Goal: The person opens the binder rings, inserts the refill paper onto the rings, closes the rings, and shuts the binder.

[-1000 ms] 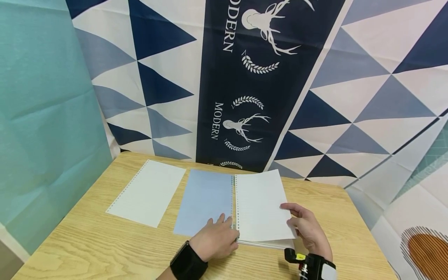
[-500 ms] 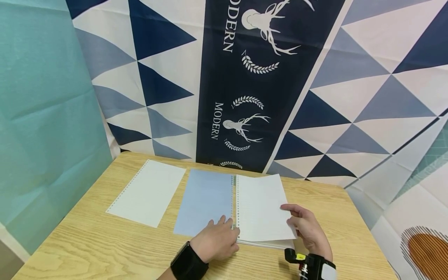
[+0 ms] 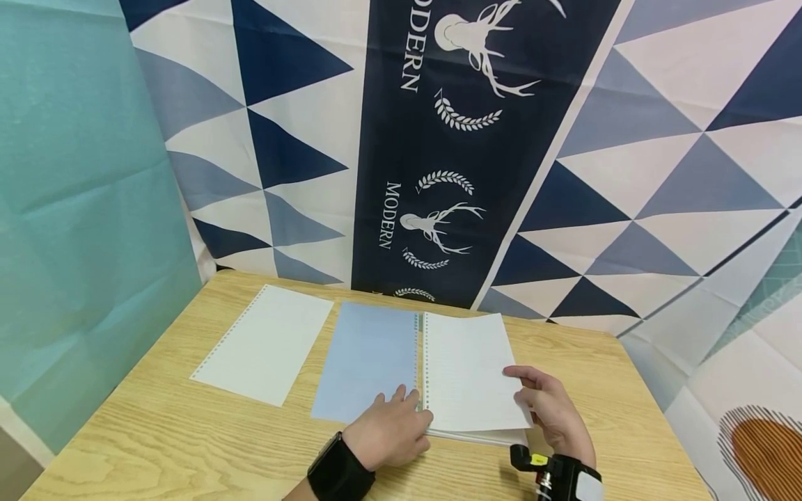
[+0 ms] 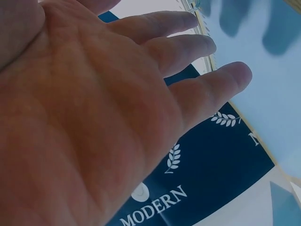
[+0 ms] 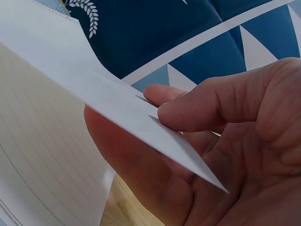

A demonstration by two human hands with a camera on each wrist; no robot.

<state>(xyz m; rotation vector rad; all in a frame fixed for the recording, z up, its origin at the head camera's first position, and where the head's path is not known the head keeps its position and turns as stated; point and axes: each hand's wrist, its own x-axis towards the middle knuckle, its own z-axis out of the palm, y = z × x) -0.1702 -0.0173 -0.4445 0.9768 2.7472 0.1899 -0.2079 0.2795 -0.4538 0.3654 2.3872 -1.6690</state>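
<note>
A ring-bound notebook lies spread on the table, its blue cover (image 3: pixel 370 355) on the left and its white pages on the right. My right hand (image 3: pixel 557 410) pinches the right edge of the upper white loose-leaf sheet (image 3: pixel 470 369) between thumb and fingers. In the right wrist view this sheet (image 5: pixel 108 103) is lifted and slightly bowed above a lined page (image 5: pixel 47 136). My left hand (image 3: pixel 391 431) rests at the lower end of the binding (image 3: pixel 420 362), some fingers over the blue cover. Its fingers look extended in the left wrist view; the thumb's contact is hidden.
Another white sheet with punched holes (image 3: pixel 263 348) lies at the left of the wooden table (image 3: pixel 188 431). Patterned fabric (image 3: pixel 301 139) hangs behind the table, and a teal curtain (image 3: pixel 88 209) hangs along the left side.
The upper sheet has shifted slightly right and down, and its far corner sits lower. Both hands have stayed nearly still.
</note>
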